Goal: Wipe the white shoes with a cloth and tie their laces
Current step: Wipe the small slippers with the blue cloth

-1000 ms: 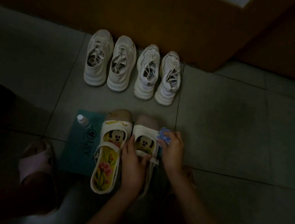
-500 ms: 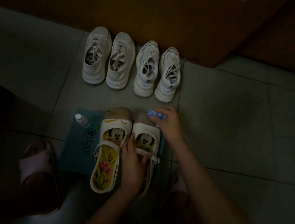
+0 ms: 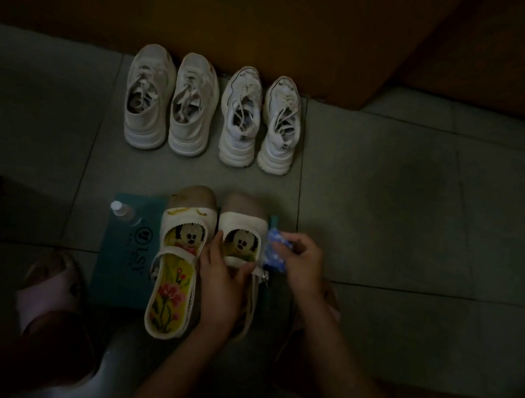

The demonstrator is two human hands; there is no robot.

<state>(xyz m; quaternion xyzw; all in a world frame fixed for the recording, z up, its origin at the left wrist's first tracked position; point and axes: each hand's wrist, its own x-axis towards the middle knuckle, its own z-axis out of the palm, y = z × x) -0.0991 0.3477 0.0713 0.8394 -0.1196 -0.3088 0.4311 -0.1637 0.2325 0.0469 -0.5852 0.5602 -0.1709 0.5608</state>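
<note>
wiping outer side of white shoe (image 3: 242, 225) at right edge of teal mat (image 3: 119, 265)
right hand (image 3: 303, 266) pinching soft blue cloth (image 3: 274, 253); left hand (image 3: 222, 286) gripping light, probably semi-stiff shoe across strap, likely steadiest hold

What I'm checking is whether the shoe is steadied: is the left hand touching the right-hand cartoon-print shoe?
Touching. The head view shows the left hand gripping the shoe, with its thumb along the inner edge and its fingers over the strap.

Single head-worn wide-angle view, aimed steeply down at grey tiled floor (image 3: 392, 203); left hand (image 3: 222, 282), right hand (image 3: 304, 265) close, low centre; brown wooden wall (image 3: 251, 6) farthest, along top.
</note>
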